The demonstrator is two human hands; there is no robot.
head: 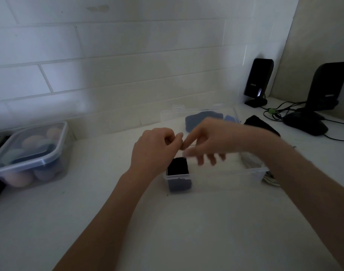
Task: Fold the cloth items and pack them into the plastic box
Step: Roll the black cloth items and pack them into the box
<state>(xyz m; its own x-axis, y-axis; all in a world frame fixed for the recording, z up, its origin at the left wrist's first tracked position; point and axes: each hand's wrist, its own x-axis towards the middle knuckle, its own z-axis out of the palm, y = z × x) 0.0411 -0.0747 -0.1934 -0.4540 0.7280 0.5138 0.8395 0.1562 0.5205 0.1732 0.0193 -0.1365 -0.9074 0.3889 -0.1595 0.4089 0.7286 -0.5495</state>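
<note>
Clear plastic box on counter, dark folded cloth upright at its left end. Left hand loosely clenched and right hand blurred, grips unclear, fingertips meeting above box. Blue cloths behind box, nearer right hand

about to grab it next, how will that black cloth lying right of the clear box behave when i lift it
The black cloth lies slumped in a loose heap, so it will probably be floppy and drape from the hand. It looks thin, so likely light. Being soft fabric, it should neither roll nor break.
</note>
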